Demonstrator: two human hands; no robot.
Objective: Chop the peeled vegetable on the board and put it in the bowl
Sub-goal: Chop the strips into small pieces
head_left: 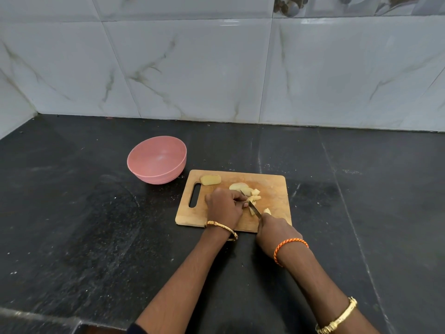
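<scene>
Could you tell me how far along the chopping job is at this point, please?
Partly done: several cut pieces lie on the board. In hand: the right hand holds the knife over a piece the left hand steadies. Left: an uncut chunk by the board's handle slot, and the pink bowl holds nothing yet.
</scene>
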